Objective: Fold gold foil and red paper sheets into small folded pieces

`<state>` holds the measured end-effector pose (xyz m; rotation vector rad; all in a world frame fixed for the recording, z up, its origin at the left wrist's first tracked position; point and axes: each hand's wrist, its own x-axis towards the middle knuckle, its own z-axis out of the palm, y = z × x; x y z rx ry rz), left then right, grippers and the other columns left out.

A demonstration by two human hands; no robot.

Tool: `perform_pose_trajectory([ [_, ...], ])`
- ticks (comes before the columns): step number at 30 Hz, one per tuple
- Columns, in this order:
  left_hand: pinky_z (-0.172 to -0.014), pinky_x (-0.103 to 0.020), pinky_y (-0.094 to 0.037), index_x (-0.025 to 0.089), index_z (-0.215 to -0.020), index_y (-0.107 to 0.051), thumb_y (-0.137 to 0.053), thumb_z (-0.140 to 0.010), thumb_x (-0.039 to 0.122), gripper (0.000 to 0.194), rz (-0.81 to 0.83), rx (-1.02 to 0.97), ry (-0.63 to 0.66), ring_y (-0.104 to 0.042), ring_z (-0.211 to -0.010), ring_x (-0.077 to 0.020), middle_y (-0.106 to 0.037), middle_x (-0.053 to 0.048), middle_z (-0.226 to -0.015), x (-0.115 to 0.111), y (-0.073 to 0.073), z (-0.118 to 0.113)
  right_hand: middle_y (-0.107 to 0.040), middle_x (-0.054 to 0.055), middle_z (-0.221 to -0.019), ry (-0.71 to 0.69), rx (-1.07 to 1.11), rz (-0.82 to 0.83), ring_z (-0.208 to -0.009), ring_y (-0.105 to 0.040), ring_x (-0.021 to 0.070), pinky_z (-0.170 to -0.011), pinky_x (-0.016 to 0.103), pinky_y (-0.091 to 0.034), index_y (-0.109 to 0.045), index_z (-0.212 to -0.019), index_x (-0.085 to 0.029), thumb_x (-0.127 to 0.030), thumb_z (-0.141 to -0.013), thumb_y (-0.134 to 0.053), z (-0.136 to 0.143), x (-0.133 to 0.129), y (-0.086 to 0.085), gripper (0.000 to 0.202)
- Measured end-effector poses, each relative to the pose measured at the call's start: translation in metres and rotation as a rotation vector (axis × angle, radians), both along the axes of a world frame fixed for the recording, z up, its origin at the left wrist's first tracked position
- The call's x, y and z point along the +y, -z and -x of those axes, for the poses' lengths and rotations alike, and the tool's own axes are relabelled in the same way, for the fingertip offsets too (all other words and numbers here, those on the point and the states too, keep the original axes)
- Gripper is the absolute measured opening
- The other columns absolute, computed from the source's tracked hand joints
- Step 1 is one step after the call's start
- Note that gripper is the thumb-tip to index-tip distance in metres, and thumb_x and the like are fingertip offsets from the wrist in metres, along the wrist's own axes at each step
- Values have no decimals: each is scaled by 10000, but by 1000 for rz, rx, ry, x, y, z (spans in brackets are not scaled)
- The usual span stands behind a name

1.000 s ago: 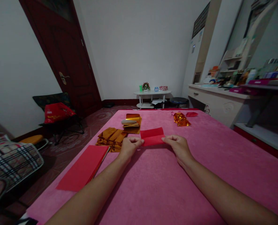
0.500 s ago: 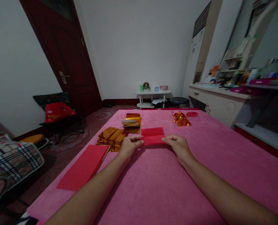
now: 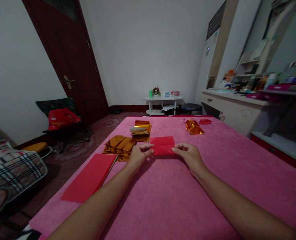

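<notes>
A small sheet of red paper [image 3: 162, 145] with a crease across its middle is held just over the pink cloth [image 3: 162, 200]. My left hand [image 3: 141, 154] pinches its left edge between thumb and fingers. At the opposite edge my right hand [image 3: 187, 153] pinches it the same way. Left of my left hand lies a pile of folded gold foil paper [image 3: 119, 146]. Behind that, a stack of gold foil sheets [image 3: 141, 135] has a smooth oblong grey object [image 3: 138, 129] resting on top. A stack of larger red paper [image 3: 90, 178] lies beside my left forearm.
Crumpled gold foil [image 3: 194, 127] and a small red piece [image 3: 205, 122] lie at the far right of the cloth. Past the far edge stand a low white table [image 3: 162, 98] and a dark round stool [image 3: 191, 107]. A dresser [image 3: 237, 106] stands right, a folding chair [image 3: 56, 105] left.
Both hands stay at the paper's edges, with the left fingers shifting slightly. The view has moved very little, and everything else lies as before.
</notes>
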<state>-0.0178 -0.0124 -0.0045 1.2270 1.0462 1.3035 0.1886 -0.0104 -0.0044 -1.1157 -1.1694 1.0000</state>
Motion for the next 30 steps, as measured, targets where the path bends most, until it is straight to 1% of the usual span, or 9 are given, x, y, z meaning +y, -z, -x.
perform_pose_trajectory([
  [2,-502,-209,-340,95,-766,-708,-735,-618,350,296,-17,8,15,-466,-492,-78,-611,-25,-610,-2,-1,0,-593,-12,-604,-20,-11,-3,-554,-482,113,-549,243,-351,-635,-641,-150,-325,-557,-750,0,0,1,226],
  [4,-488,-198,-308,101,-650,-674,-687,-671,408,309,-41,21,24,-435,-483,-70,-575,-7,-570,-4,-2,0,-593,-12,-596,-38,-29,-10,-540,-476,113,-541,245,-348,-632,-636,-153,-360,-587,-732,0,1,3,235],
  [6,-480,-193,-283,106,-588,-638,-669,-684,428,337,-46,25,27,-408,-472,-64,-542,9,-536,-5,-3,0,-587,-14,-580,-37,-42,-15,-525,-465,111,-531,245,-342,-623,-618,-156,-380,-595,-725,-1,2,4,247],
  [8,-477,-193,-270,108,-559,-621,-686,-663,417,332,-35,31,23,-392,-466,-62,-525,15,-515,-5,-4,0,-580,-15,-567,-27,-45,-15,-521,-461,111,-527,244,-341,-616,-604,-157,-376,-581,-734,-1,2,5,250],
  [10,-480,-193,-267,107,-553,-627,-708,-636,390,306,-28,43,17,-390,-467,-61,-527,14,-512,-5,-5,0,-582,-12,-565,-23,-47,-10,-524,-463,112,-525,244,-340,-619,-600,-153,-362,-572,-739,-1,2,4,242],
  [14,-499,-196,-292,99,-616,-681,-727,-607,347,252,-25,48,19,-424,-487,-69,-577,-5,-553,-4,-5,-1,-590,-12,-565,-10,-47,10,-525,-463,109,-522,243,-332,-637,-600,-145,-317,-562,-742,-1,1,2,205],
  [18,-484,-193,-295,94,-630,-699,-759,-557,322,246,17,38,2,-442,-480,-71,-596,-17,-549,-6,-8,-2,-582,-16,-551,-9,-39,17,-527,-462,105,-525,241,-327,-633,-569,-143,-292,-559,-734,-1,0,1,180],
  [22,-477,-189,-306,87,-613,-696,-769,-538,305,242,25,37,-4,-445,-471,-67,-598,-23,-537,-7,-10,-2,-583,-17,-538,0,-30,25,-524,-460,105,-530,244,-329,-634,-551,-145,-271,-547,-727,-1,0,0,156],
  [30,-467,-198,-349,92,-602,-685,-743,-547,266,191,25,25,-30,-477,-474,-85,-617,-39,-559,0,0,-1,-584,-13,-524,6,-14,43,-519,-465,112,-529,248,-332,-632,-528,-156,-258,-548,-694,0,-2,-2,120],
])
